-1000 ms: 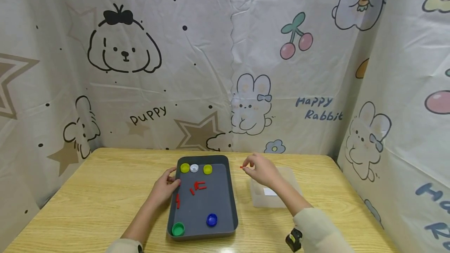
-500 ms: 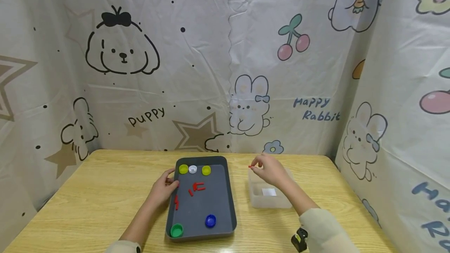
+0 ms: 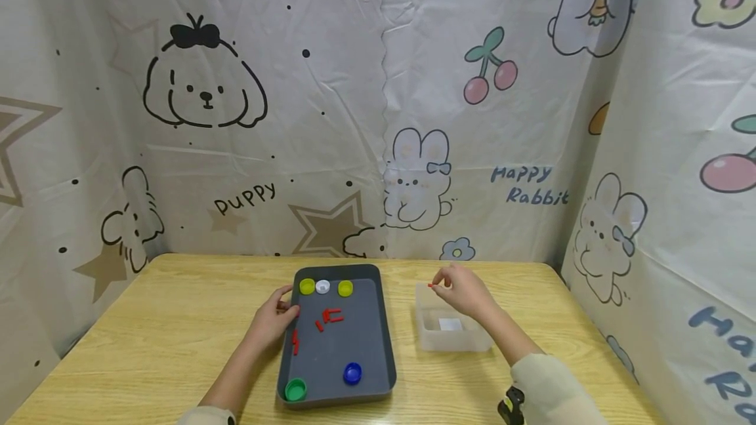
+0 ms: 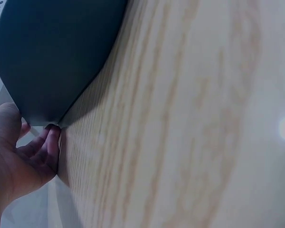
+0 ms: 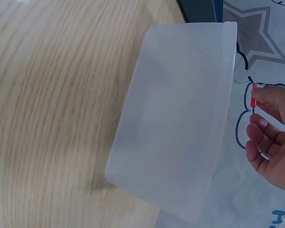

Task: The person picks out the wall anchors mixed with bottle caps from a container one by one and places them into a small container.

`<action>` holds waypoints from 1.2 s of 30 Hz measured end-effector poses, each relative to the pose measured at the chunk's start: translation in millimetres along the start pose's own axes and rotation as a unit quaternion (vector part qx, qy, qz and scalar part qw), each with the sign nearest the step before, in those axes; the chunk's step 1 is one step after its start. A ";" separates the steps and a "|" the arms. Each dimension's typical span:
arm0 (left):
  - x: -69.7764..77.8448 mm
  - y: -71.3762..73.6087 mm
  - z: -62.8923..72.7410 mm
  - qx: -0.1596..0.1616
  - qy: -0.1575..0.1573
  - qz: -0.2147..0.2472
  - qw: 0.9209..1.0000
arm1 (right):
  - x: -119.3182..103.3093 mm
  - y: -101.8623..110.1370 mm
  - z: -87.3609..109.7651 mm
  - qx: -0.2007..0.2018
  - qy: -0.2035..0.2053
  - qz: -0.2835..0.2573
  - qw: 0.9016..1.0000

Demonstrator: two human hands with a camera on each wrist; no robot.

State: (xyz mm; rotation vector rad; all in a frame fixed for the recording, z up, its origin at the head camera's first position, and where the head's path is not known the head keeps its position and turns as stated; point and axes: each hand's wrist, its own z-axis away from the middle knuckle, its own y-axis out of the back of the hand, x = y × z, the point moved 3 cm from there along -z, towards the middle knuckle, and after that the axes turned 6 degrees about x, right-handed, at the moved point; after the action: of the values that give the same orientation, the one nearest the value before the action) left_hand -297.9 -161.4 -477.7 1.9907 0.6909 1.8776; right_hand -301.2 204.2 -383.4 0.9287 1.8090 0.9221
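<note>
My left hand [image 3: 272, 321] grips the left side of a dark grey tray [image 3: 354, 349], thumb at the rim; in the left wrist view its fingers [image 4: 51, 142] reach the tray's lower edge. My right hand [image 3: 465, 292] pinches a small red stick [image 5: 253, 96] between thumb and forefinger, the other fingers loosely curled. This hand is above the far part of a translucent plastic box [image 3: 453, 344]. In the tray lie several more red sticks [image 3: 332, 315], two yellow caps [image 3: 345, 288], a white cap [image 3: 322, 287], a green cap [image 3: 296, 389] and a blue cap [image 3: 352, 374].
Tray and box stand side by side on a wooden table [image 3: 195, 320], a narrow strip of wood between them. A white paper label [image 3: 451, 324] shows at the box. Behind the table hangs a printed curtain [image 3: 331, 149], which continues along both sides.
My right hand has moved rightward with the red stick, from the gap beside the tray to above the box. The left hand keeps its place on the tray.
</note>
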 end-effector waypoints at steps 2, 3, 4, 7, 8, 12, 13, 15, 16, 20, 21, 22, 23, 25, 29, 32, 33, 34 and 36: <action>-0.4 -0.3 -0.7 0.001 -0.001 0.001 1.000 | 3.2 -1.0 0.9 -0.002 0.001 -0.001 1.000; -0.1 -0.3 -0.8 0.002 -0.004 0.001 1.000 | 4.8 -1.5 1.5 -0.003 0.002 0.000 1.000; 0.3 -0.4 -0.9 0.002 -0.004 0.002 1.000 | 6.3 -1.9 2.0 -0.004 0.001 0.000 1.000; 1.1 -0.1 -0.9 0.003 -0.003 0.004 1.000 | 10.5 -3.7 3.6 -0.008 -0.005 0.000 1.000; 1.0 0.0 -0.9 0.003 -0.003 0.003 1.000 | 11.5 -4.1 4.3 -0.009 -0.008 0.000 1.000; 0.7 0.8 -0.5 0.003 0.004 0.004 1.000 | 15.9 -6.0 6.9 -0.013 -0.019 -0.001 1.000; 0.2 0.7 -0.7 0.002 0.004 0.004 1.000 | 16.9 -6.4 7.7 -0.014 -0.022 -0.002 1.000; -0.2 0.6 -0.9 0.001 0.005 0.005 1.000 | 19.6 -7.6 9.1 -0.014 -0.026 -0.001 1.000; 0.1 0.6 -0.7 0.001 0.005 0.006 1.000 | 20.9 -8.3 9.9 -0.014 -0.028 0.000 1.000; -0.4 0.1 -1.0 0.002 0.004 0.008 1.000 | 26.7 -11.8 11.7 -0.014 -0.031 0.001 0.999; -0.5 0.1 -1.0 0.003 0.001 0.008 1.000 | 28.3 -12.9 12.2 -0.014 -0.033 0.001 0.999; -0.2 0.0 -1.0 0.004 0.000 0.009 1.000 | 29.8 -13.5 12.6 -0.013 -0.033 0.000 0.999; -0.4 -0.2 -1.2 0.005 -0.002 0.009 1.000 | 31.3 -14.1 13.0 -0.012 -0.034 0.000 0.999; -0.4 -0.2 -1.5 0.005 -0.006 0.009 1.000 | 33.6 -15.1 13.7 -0.011 -0.035 -0.002 0.999; -2.0 -0.2 -3.0 0.006 -0.007 0.009 1.000 | 36.0 -16.3 14.0 -0.011 -0.037 -0.002 0.999; -3.2 -0.1 -3.6 0.007 -0.006 0.009 1.000 | 36.2 -17.2 14.0 -0.012 -0.037 -0.004 0.999; -3.1 0.0 -3.2 0.007 -0.006 0.008 1.000 | 36.6 -18.0 13.9 -0.013 -0.038 -0.005 0.999; -2.9 0.1 -2.8 0.006 -0.005 0.008 1.000 | 37.2 -18.9 13.9 -0.014 -0.040 -0.004 0.999; -2.4 0.0 -2.0 0.005 -0.003 0.009 1.000 | 38.8 -20.7 13.9 -0.016 -0.042 -0.003 0.999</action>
State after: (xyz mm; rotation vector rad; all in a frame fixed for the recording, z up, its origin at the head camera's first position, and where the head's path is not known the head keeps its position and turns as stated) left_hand -299.9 -162.9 -479.6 2.0140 0.6849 1.8820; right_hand -306.0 231.7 -420.1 0.9286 1.7208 0.8934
